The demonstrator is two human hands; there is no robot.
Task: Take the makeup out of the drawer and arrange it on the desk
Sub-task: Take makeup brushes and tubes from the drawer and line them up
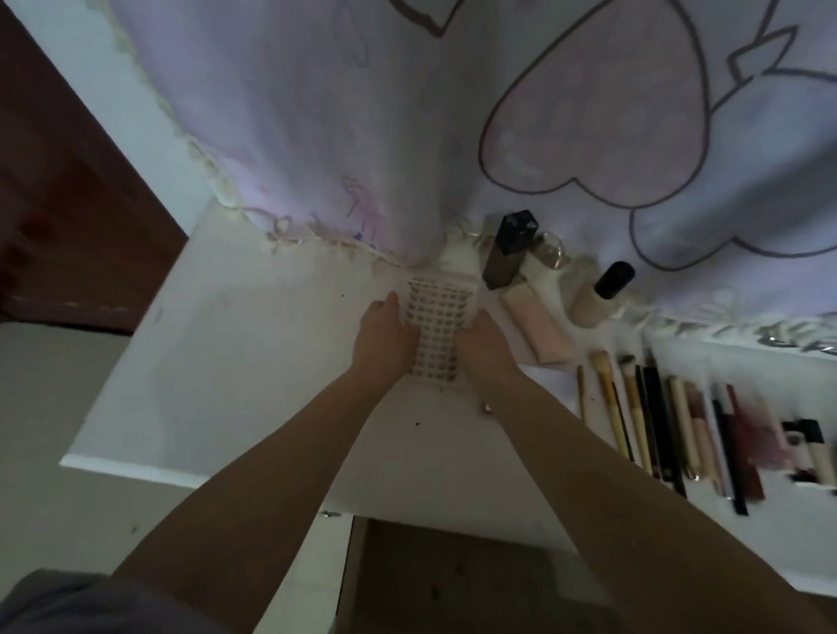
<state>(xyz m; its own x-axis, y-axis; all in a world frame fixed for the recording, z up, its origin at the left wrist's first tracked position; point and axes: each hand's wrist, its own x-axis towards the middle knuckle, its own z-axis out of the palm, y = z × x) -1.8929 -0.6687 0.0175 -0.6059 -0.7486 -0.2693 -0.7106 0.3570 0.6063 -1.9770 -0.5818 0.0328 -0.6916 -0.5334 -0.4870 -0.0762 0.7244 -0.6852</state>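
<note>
Head view. Left hand (384,334) and right hand (486,345): one pressed to each long side of a white lattice basket (438,323), fingers partly curled against its walls. Basket: on the surface (247,370) near the back edge, touching the curtain (353,129). Probably light, stiff plastic; best held by the sides. Bottles (509,252) just right of it; brushes (648,422) in a row along the right front edge.

Dim, bluish, soft picture (wide-angle bending at the edges), with the far-right brushes (810,455) smeared.
</note>
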